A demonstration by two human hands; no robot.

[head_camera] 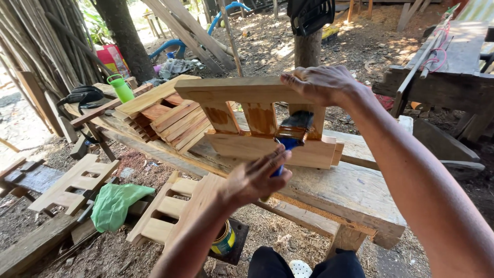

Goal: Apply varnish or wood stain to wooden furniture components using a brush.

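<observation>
Right hand (321,82) clamps the slatted wooden frame (257,121) upright on the desk (355,193) (steadying it); left hand (256,177) grips a paintbrush (294,131), seemingly staining slats.

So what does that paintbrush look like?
The paintbrush has a blue handle and wide dark bristles, wet and glossy with brown stain. The left hand grips its handle, pressing the bristles against a slat of the pale wooden frame, which the right hand holds upright on the workbench.
</observation>
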